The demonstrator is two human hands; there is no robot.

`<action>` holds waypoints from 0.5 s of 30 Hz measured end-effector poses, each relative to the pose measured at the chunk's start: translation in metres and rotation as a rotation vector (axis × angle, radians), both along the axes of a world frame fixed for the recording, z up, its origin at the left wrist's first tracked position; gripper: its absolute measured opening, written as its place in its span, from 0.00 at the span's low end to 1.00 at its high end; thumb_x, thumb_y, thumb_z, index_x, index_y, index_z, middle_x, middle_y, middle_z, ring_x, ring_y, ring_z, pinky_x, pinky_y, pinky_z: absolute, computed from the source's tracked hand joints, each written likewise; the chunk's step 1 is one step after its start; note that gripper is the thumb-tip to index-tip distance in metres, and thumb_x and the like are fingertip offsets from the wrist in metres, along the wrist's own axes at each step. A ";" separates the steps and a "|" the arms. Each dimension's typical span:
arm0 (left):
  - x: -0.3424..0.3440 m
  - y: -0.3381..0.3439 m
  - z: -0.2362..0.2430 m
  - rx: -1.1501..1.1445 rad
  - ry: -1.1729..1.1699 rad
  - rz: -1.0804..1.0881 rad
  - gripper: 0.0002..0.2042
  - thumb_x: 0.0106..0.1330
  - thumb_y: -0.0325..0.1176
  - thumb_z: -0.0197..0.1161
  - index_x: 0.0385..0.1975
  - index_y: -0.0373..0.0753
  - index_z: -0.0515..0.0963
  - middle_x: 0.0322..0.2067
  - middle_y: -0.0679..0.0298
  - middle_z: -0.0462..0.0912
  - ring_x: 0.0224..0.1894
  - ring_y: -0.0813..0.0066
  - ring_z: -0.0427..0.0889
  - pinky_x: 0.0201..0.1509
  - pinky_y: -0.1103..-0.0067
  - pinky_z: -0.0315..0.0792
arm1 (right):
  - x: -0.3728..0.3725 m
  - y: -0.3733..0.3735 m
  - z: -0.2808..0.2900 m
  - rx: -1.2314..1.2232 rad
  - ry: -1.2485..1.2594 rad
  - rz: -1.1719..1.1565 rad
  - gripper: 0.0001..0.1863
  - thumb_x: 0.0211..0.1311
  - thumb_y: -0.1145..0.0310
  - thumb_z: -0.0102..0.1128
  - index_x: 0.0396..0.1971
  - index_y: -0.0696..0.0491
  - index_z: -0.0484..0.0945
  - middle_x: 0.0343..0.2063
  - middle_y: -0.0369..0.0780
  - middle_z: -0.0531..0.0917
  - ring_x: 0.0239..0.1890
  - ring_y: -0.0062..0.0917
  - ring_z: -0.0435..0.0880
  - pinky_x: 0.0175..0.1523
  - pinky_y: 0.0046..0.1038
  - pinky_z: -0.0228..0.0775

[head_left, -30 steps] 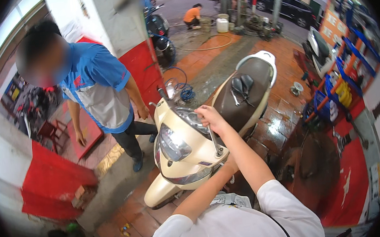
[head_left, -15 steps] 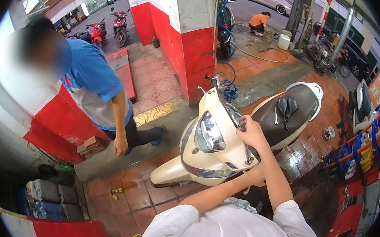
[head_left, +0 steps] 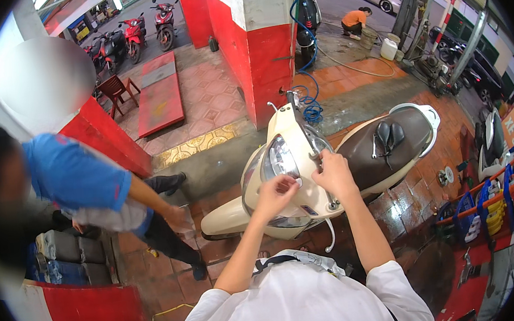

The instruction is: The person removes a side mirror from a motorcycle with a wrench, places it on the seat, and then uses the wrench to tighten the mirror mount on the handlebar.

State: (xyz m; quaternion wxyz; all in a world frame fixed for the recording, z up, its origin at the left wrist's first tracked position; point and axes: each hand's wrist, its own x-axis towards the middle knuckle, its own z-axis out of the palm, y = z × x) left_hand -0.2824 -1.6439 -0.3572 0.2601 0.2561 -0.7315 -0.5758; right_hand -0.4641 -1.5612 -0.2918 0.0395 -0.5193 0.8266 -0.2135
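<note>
A cream scooter [head_left: 228, 217] stands in front of me, its front to the left and its brown seat [head_left: 365, 169] to the right. My left hand [head_left: 276, 197] is over the headlight [head_left: 280, 158], fingers curled; a small pale thing shows at the fingertips, too small to name. My right hand [head_left: 334, 175] is closed on the handlebar at the side nearest me, partly hiding it. Below it a silver brake lever [head_left: 331, 236] sticks out toward me. Two black mirrors [head_left: 389, 135] with metal stems lie on the seat.
A co-worker in a blue shirt [head_left: 81, 173] bends at the left near stacked grey containers [head_left: 63, 246]. A red-and-white pillar [head_left: 270, 61] and blue hose [head_left: 312, 110] stand beyond the scooter. A rack of parts [head_left: 481, 202] is at the right.
My left hand has come up from beside the near handlebar end to the headlight. My right hand stays at the handlebar. The co-worker has moved nearer and bent down.
</note>
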 end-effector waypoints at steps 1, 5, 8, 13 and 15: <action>0.002 -0.006 -0.002 -0.004 -0.019 0.070 0.10 0.62 0.32 0.67 0.40 0.35 0.80 0.32 0.65 0.84 0.33 0.80 0.82 0.38 0.82 0.75 | 0.007 0.000 -0.003 -0.018 -0.002 0.024 0.16 0.47 0.72 0.62 0.37 0.63 0.74 0.27 0.55 0.82 0.35 0.50 0.83 0.44 0.45 0.76; 0.012 -0.004 0.004 0.039 0.156 0.151 0.15 0.61 0.30 0.68 0.47 0.35 0.78 0.40 0.62 0.82 0.34 0.80 0.82 0.38 0.82 0.76 | 0.050 0.004 -0.004 0.038 0.000 0.095 0.13 0.46 0.72 0.63 0.33 0.60 0.75 0.27 0.53 0.82 0.34 0.47 0.84 0.42 0.43 0.77; 0.025 -0.006 0.012 -0.012 0.129 -0.039 0.16 0.61 0.29 0.68 0.48 0.35 0.78 0.39 0.64 0.83 0.34 0.81 0.82 0.36 0.83 0.76 | 0.074 0.014 -0.018 -0.003 -0.046 0.211 0.11 0.47 0.70 0.63 0.31 0.57 0.77 0.28 0.48 0.82 0.34 0.44 0.83 0.41 0.42 0.75; 0.039 -0.007 0.029 0.027 -0.050 -0.302 0.08 0.62 0.27 0.65 0.39 0.32 0.82 0.31 0.68 0.83 0.27 0.86 0.79 0.30 0.86 0.73 | 0.078 0.051 -0.021 -0.045 -0.126 0.361 0.10 0.47 0.68 0.63 0.30 0.56 0.78 0.27 0.45 0.80 0.32 0.43 0.81 0.38 0.40 0.73; 0.041 -0.009 0.026 0.060 -0.079 -0.361 0.08 0.62 0.27 0.65 0.39 0.32 0.82 0.30 0.67 0.83 0.26 0.87 0.78 0.29 0.86 0.73 | 0.080 0.066 -0.026 -0.056 -0.138 0.413 0.09 0.46 0.67 0.65 0.27 0.54 0.78 0.26 0.41 0.79 0.35 0.39 0.80 0.43 0.39 0.72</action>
